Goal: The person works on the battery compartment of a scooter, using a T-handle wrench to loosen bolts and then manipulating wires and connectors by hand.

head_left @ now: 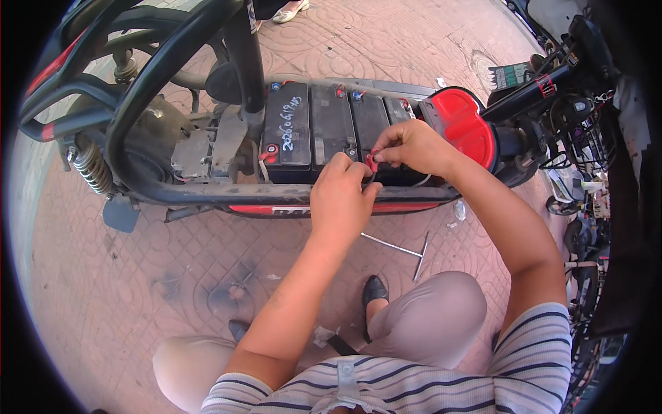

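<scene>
Right hand (420, 148) is pinching a small red terminal cover (370, 163) between thumb and index finger.
The cover is sitting at the near end of the third black battery (369, 119) from the left, just inside the scooter frame's (207, 194) near edge; it is probably light and rubbery, best held by its sides, the battery heavy and stiff. The left hand's (340, 196) fingers are curling close beside; whether they are gripping anything, I cannot tell.

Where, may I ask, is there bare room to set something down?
Mostly bare paving lies between the frame, left forearm and left knee, and between the batteries and white shoe. The batteries' near ends are crowded by the left hand and right hand.
</scene>
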Demonstrator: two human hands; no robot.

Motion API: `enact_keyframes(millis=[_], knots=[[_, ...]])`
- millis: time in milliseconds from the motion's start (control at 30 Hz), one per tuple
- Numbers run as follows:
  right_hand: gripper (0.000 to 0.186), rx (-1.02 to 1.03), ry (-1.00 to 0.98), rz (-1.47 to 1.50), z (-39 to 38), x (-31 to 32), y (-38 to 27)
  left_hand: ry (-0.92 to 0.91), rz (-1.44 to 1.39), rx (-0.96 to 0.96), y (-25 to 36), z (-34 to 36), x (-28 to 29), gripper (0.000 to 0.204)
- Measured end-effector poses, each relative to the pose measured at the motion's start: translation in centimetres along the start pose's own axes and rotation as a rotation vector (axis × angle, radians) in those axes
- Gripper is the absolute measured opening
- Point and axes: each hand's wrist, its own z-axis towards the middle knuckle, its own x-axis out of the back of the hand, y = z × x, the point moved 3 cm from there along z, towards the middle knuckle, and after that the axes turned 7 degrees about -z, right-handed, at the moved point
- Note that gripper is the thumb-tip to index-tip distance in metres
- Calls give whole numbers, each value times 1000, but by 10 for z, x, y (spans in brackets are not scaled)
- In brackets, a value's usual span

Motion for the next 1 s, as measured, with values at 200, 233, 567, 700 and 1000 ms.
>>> enact_keyframes(millis=[200, 233, 567, 700, 1000], knots=[[13, 95, 117, 82, -17, 17, 7, 56, 51, -152, 20, 10, -10, 19], [13, 148, 146, 45, -22, 19, -2, 96, 47, -187, 26, 12, -3, 18], [10, 84, 111, 132, -13, -20, 10, 130, 132, -56, 12, -8, -13, 17], [9, 67, 150, 287, -16, -17, 7, 185, 167, -79, 13, -1, -15, 18], [14, -12, 320, 427, -33, -11, 17, 269, 171, -103, 6, -1, -23, 22]])
